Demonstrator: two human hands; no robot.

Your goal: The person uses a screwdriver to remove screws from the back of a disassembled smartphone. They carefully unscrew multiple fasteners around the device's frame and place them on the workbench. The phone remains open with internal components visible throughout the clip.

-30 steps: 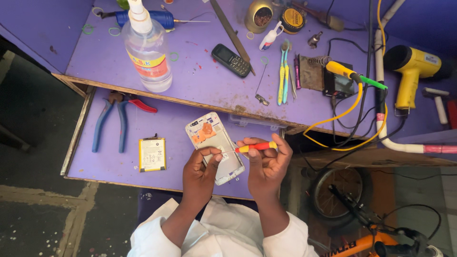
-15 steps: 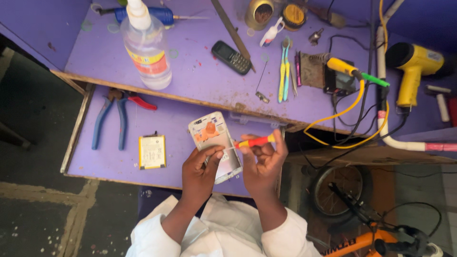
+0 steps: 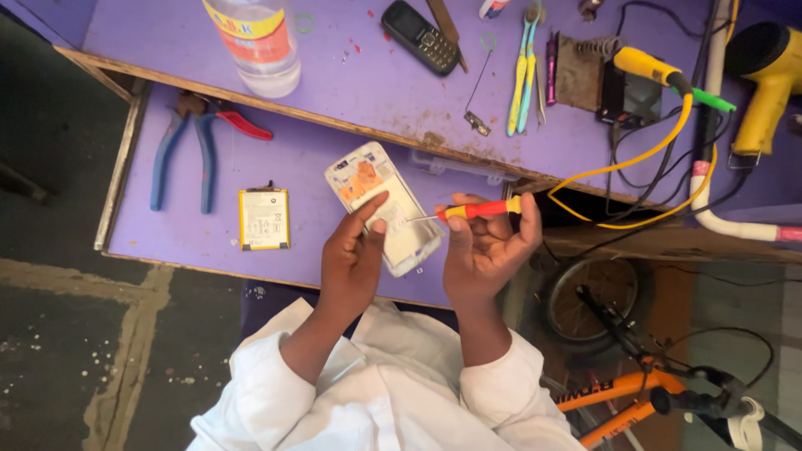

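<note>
My left hand (image 3: 355,255) holds an opened white phone (image 3: 380,200) with its back cover off, its orange and white insides facing up. My right hand (image 3: 484,250) grips a small screwdriver (image 3: 476,210) with a red and yellow handle, lying sideways, its thin metal tip resting on the phone's middle. Both hands hover over the lower purple shelf (image 3: 284,159). A flat phone battery (image 3: 264,219) lies on that shelf, left of my left hand.
Blue and red pliers (image 3: 196,142) lie at the shelf's left. On the upper purple bench (image 3: 368,75) stand a clear bottle (image 3: 259,42), a black keypad phone (image 3: 422,38), tweezers (image 3: 525,71), a soldering iron (image 3: 660,71) and a yellow heat gun (image 3: 764,79). An orange bicycle (image 3: 618,392) stands at lower right.
The screwdriver has swung so its tip now touches the phone's middle. My right hand moved slightly right and the phone tilted a little in my left hand.
</note>
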